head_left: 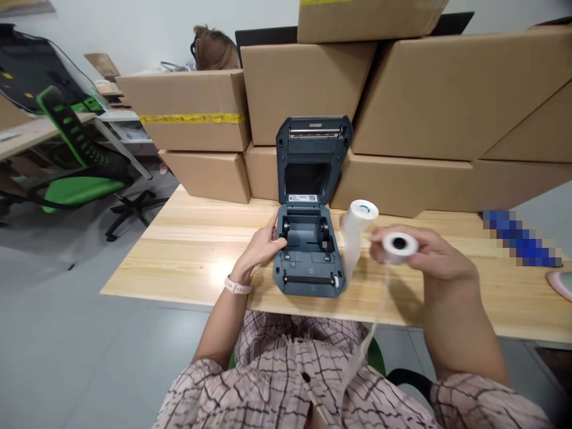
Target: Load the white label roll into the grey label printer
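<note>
A dark grey-blue label printer [308,265] lies on the wooden table with its lid [313,158] raised, the inner compartment exposed. My left hand [261,247] grips the printer's left side, thumb on the inner edge. To the right of the printer, my right hand [429,253] holds a small white roll [400,245] with a dark core above the table. From that roll a long loose strip [370,339] hangs down over the table edge toward my lap. Between the printer and my right hand stands another white roll [364,210], with a strip [352,247] trailing from it.
Cardboard boxes [308,83] are stacked along the back of the wooden table [179,256]. A blue pixelated item [521,238] and a pinkish round object [560,283] lie at the right. Behind the boxes a person's head [214,47] shows. A green chair [83,185] stands at left.
</note>
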A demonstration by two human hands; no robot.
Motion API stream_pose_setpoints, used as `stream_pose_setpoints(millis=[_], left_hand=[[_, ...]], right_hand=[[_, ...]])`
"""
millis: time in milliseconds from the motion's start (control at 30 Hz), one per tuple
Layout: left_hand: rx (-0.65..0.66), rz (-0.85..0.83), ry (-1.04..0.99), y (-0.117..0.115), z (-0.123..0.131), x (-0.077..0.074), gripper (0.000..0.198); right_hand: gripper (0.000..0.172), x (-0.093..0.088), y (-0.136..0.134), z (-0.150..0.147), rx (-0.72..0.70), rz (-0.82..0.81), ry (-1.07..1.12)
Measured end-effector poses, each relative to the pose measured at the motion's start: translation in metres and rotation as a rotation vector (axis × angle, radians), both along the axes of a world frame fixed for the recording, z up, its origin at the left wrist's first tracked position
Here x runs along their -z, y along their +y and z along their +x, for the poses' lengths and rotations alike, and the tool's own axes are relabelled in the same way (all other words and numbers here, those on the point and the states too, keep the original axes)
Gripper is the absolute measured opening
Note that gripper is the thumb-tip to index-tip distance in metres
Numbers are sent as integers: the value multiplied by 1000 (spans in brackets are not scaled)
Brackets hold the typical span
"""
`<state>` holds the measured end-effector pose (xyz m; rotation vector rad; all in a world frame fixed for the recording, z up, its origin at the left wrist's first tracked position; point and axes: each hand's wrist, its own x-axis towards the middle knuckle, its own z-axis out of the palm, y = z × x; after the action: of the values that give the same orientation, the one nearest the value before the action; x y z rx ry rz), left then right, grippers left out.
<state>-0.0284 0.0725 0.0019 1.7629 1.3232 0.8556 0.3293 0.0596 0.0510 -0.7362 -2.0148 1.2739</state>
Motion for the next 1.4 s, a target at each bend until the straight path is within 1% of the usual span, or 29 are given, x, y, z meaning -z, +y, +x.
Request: stream_pose_setpoints(millis=[33,67,100,133,200,233,300,367,433,533,633,767,867,1100,1233,1400], left_hand=[[5,-9,-5,0,0,1,87],[10,-22,-6,1,0,1,87],[12,-33,-1,1,-1,2,88],[10,-42,9,2,-1,3,89],[4,-46,31,3,-2,5,89],[2,-43,40,4,-2,6,89],[4,-36,52,4,-3,6,89],[1,-33,57,4,-3,5,88],[-4,-31,56,2,-2,3,88],[-6,-34,49,0,0,0,87],[-2,-41,56,-1,1,-3,83],[1,-29,40,-2,2,-4,81],[-4,-30,53,-1,1,-3,84],[2,-26,53,-1,0,0,83],[-4,-19,64,0,0,0,84],[3,-17,69,0,0,1,87]], right_hand=[[48,-12,0,-22,-20,101,-154],[46,-22,2,-44,-25,195,-280],[45,-27,5,-66,-6,267,-354],[43,-29,9,-86,4,335,-418],[41,-21,19,-118,12,431,-542],[39,-14,23,-128,5,462,-606],[34,0,29,-138,-14,501,-712],[30,11,30,-139,-14,528,-747],[31,17,26,-136,20,559,-710],[33,19,13,-131,77,612,-583],[26,18,-7,-126,90,650,-493],[29,21,-32,-119,114,688,-490],[28,25,-44,-115,140,746,-506],[30,31,-54,-113,206,832,-543],[30,32,-58,-116,225,823,-532],[31,35,-70,-121,265,809,-576]])
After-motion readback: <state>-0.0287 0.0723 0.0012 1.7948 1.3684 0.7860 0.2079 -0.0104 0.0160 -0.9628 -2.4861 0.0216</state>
